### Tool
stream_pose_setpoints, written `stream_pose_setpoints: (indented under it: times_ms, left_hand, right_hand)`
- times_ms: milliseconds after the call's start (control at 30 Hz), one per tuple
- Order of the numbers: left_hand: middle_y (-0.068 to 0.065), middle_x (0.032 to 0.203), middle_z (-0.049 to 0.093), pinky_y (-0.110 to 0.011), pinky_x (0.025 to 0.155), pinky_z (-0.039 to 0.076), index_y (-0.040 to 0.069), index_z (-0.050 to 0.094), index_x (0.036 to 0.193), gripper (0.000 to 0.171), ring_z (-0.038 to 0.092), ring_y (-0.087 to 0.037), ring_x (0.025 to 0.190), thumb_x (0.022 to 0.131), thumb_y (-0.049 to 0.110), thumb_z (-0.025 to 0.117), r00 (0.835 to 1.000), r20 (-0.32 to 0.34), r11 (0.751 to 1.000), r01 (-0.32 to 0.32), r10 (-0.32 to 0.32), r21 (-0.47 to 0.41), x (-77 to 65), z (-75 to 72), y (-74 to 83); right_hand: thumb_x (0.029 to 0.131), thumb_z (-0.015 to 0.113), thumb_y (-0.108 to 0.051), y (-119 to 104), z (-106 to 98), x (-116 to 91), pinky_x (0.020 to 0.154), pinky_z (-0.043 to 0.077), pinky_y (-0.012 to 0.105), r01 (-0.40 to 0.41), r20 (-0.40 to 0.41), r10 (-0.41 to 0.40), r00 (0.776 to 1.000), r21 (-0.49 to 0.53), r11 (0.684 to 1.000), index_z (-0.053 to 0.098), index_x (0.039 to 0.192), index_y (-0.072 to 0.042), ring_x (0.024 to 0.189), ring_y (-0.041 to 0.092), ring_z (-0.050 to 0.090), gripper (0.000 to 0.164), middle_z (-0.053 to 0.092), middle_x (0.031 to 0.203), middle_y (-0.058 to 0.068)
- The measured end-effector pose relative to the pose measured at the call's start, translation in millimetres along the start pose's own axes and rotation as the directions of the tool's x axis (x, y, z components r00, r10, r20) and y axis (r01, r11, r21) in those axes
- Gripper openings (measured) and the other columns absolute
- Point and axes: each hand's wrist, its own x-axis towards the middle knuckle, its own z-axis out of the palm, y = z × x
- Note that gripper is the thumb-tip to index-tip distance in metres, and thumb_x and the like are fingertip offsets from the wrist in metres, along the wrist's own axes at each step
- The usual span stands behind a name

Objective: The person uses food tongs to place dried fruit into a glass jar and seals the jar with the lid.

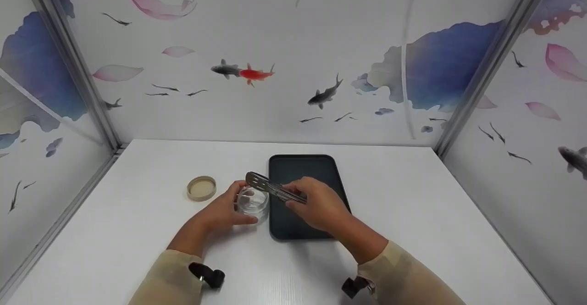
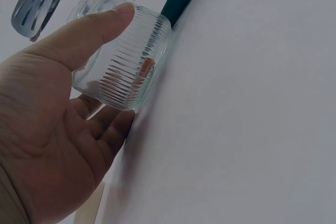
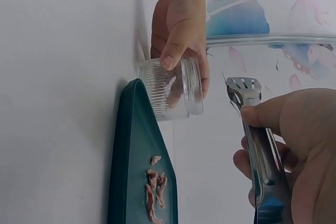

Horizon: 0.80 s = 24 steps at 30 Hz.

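Note:
My left hand (image 1: 227, 208) holds a clear glass jar (image 1: 253, 204), thumb on the near side and fingers behind it; the jar has no lid on. Ribbed walls show in the left wrist view, with a reddish-brown patch (image 2: 146, 69) low in the jar (image 2: 123, 56). Metal tongs (image 3: 260, 150) with slotted ends are gripped in my right hand (image 1: 318, 202), their tips above the jar's mouth. A dark green tray (image 1: 302, 165) lies under the right hand. Several reddish, pale-streaked strips (image 3: 151, 195) lie on it, hidden by my hand in the head view.
A round gold-coloured lid (image 1: 202, 188) lies on the white table (image 1: 151, 231), left of the jar. The tray's left edge runs close beside the jar. Panels printed with fish and petals (image 1: 284, 30) stand behind the table and at both sides.

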Motion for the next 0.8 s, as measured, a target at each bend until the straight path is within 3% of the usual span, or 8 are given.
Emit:
stream_pose_setpoints:
  times_ms: [267,533,800]
  left_hand:
    - [-0.007,0.158,0.056,-0.059,0.121,0.04,0.033,0.036,0.159,0.102,0.052,-0.036,0.148,0.077,0.04,0.097,1.0,0.004,1.0,-0.004,0.004,-0.001,-0.5,0.2,0.8]
    - [-0.013,0.158,0.056,-0.059,0.122,0.039,0.024,0.034,0.16,0.105,0.051,-0.038,0.149,0.078,0.044,0.097,1.0,0.007,1.0,-0.001,0.001,0.009,-0.7,0.0,-0.3]
    - [-0.006,0.155,0.058,-0.058,0.122,0.04,0.031,0.036,0.157,0.101,0.052,-0.036,0.149,0.078,0.041,0.097,1.0,0.013,1.0,-0.001,0.001,-0.011,-0.4,0.7,-0.8]
  right_hand:
    - [0.097,0.081,-0.034,-0.9,-0.5,-1.5,0.081,0.052,0.034,-0.013,0.019,0.013,1.0,-0.002,1.0,0.071,0.138,-0.035,0.093,0.009,0.06,0.042,0.067,0.11,-0.014]
    - [0.091,0.085,-0.042,-0.5,-1.5,-0.4,0.085,0.053,0.037,-0.009,0.001,0.009,1.0,0.006,1.0,0.065,0.147,-0.03,0.095,0.011,0.06,0.062,0.067,0.118,-0.008]
    - [0.09,0.085,-0.044,2.3,-2.3,-0.6,0.09,0.055,0.041,-0.04,-0.001,0.04,0.999,0.004,0.999,0.062,0.15,-0.031,0.102,0.013,0.063,0.065,0.066,0.126,-0.008]
